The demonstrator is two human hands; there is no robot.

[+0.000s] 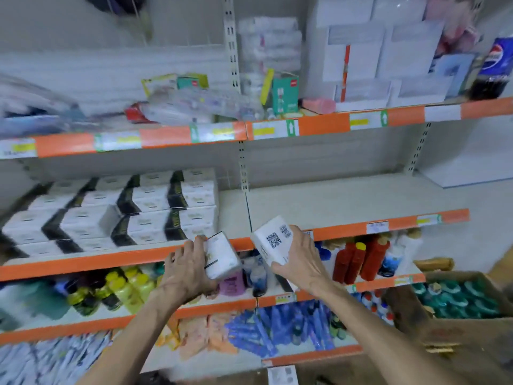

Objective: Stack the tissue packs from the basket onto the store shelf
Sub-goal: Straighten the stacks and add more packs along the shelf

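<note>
Left hand: my left hand (186,270) is curled round the left pack (222,255), fingers hooked over its top edge, and the pack is tilted just in front of the shelf's edge.
Right hand: my right hand (299,259) grips the right pack (273,240) from its right side, with the QR-code face turned toward me and level with the same edge.
Basket: not in view, so I cannot tell how many packs are left in it.
Near right: a cardboard box (458,295) of teal-capped bottles sits well apart from both hands.
Below the hands: lower shelves hold yellow-capped bottles (122,287) and red bottles (358,259), under the packs' path.
Target shelf: the shelf (333,201) carries stacked tissue packs (111,212) on its left half, several rows deep and three layers high.
Progress: I judge the work well along, since a large block is already stacked and two packs in hand are not yet placed.
In the way: the orange price strip (111,262) must be cleared, and the upright post (243,173) stands just right of the stack.
Far: the top shelf holds blurred goods and a cola bottle (497,68).
</note>
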